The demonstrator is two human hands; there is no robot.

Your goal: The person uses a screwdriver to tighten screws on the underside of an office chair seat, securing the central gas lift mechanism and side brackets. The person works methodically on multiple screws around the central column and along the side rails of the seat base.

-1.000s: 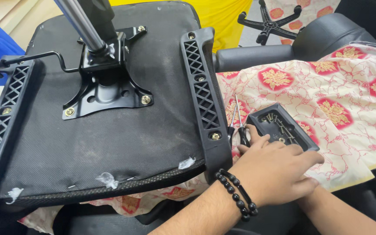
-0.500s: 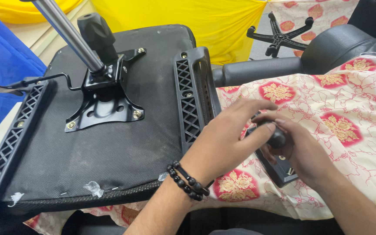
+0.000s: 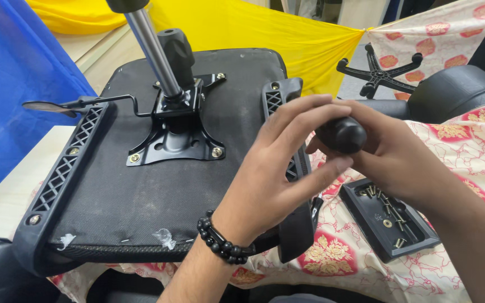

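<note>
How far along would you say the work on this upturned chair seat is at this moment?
Done: the metal mechanism plate sits bolted on the seat underside, gas cylinder fitted, and both armrest brackets are on. In hand: the right hand grips a black tool handle, the left hand steadying it. Left: loose screws lie in the black tray; the star base lies apart.

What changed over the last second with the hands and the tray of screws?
Both hands rose off the black tray. The right hand now grips a black round-ended handle, and the left hand has its fingers on it too. The tray of screws stays on the patterned cloth beside the upturned chair seat.
</note>
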